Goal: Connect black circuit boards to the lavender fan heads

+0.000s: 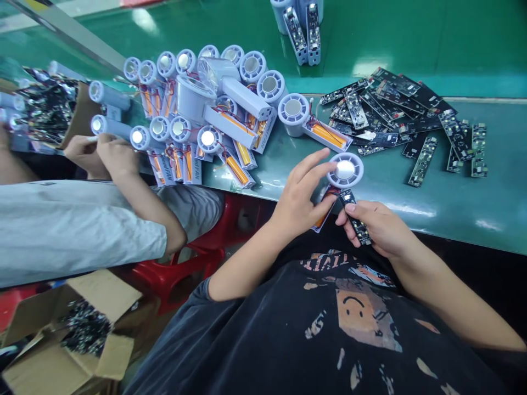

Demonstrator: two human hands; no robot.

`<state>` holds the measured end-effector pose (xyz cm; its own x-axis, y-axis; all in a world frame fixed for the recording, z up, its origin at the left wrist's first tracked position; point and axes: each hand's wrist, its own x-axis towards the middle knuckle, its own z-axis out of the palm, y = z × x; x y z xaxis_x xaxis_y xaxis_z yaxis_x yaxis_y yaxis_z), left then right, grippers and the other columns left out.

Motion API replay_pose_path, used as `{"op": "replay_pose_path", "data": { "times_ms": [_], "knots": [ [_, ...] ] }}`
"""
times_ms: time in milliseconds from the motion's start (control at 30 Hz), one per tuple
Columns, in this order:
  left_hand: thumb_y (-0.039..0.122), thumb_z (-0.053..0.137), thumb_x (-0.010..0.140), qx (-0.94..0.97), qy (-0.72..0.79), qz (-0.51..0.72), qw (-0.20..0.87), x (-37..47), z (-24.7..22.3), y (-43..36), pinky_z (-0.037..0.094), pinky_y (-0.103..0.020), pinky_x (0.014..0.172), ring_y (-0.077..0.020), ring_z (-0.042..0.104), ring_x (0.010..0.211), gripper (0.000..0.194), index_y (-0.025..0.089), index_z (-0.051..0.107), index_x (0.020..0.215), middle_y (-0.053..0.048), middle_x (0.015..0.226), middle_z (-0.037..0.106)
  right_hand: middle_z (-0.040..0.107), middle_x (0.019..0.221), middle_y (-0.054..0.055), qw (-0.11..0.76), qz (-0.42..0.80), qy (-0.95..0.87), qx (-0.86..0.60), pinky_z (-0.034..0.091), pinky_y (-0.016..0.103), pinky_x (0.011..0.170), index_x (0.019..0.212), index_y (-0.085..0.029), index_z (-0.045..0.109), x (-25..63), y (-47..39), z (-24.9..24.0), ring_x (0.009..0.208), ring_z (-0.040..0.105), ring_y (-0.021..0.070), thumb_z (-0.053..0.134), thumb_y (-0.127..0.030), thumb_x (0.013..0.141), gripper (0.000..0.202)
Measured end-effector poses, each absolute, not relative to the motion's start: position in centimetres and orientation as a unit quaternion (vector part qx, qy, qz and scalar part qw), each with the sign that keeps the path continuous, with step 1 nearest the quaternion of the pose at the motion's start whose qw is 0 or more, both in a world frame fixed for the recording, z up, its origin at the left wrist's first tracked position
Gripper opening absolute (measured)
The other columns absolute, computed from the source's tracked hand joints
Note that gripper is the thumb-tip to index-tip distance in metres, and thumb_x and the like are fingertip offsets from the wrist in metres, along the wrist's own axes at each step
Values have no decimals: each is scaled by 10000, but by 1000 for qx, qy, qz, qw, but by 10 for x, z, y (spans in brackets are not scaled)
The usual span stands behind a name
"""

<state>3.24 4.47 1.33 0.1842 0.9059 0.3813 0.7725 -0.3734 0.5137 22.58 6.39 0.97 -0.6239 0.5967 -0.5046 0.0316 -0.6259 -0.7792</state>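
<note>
A small lavender fan (354, 171) is held upright in front of the worker beside me, right at the table's near edge, its round head on top and its open handle showing an orange battery (319, 223) and thin wires. The left hand (300, 193) has its fingers spread and curved against the fan's head, thumb by the wires; whether it is truly closed on the fan I can't tell. The right hand (381, 226) pinches a black circuit board (360, 229) between thumb and fingers, just beside that handle. Beyond them, on the green table (436, 214), lies a loose heap of boards (391, 101), with another fan (293, 129) to its left and a crowd of fans (242, 99) further along. Two more fans (282, 16) stand at the back. On the left, a co-worker's hands (102, 153) are busy near a carton (80, 118); an open box (102, 285) sits below by a red stool (164, 277).
</note>
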Motion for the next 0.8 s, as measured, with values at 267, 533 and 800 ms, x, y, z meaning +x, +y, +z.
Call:
{"op": "replay_pose_path", "data": {
  "times_ms": [267,533,800],
  "knots": [
    [225,572,975,821,524,215,-71,29,19,13,423,-376,852,-218,608,948,182,226,670,1128,-44,1033,730,566,473,-30,174,812,-393,-395,356,250,409,689,-176,670,226,63,9,378,488,96,716,-638,750,468],
    [197,547,967,844,499,188,-59,23,26,14,427,-376,824,-234,615,948,263,184,662,1204,-74,1040,731,566,473,-33,164,818,-393,-388,369,251,418,700,-187,667,228,64,8,379,485,96,689,-621,779,441],
    [213,503,998,834,524,139,-101,34,25,20,399,-374,780,-237,589,929,217,191,656,1150,-73,1033,721,570,490,-31,152,827,-382,-384,365,252,418,714,-188,665,228,64,9,379,479,90,684,-600,801,421]
  ]
}}
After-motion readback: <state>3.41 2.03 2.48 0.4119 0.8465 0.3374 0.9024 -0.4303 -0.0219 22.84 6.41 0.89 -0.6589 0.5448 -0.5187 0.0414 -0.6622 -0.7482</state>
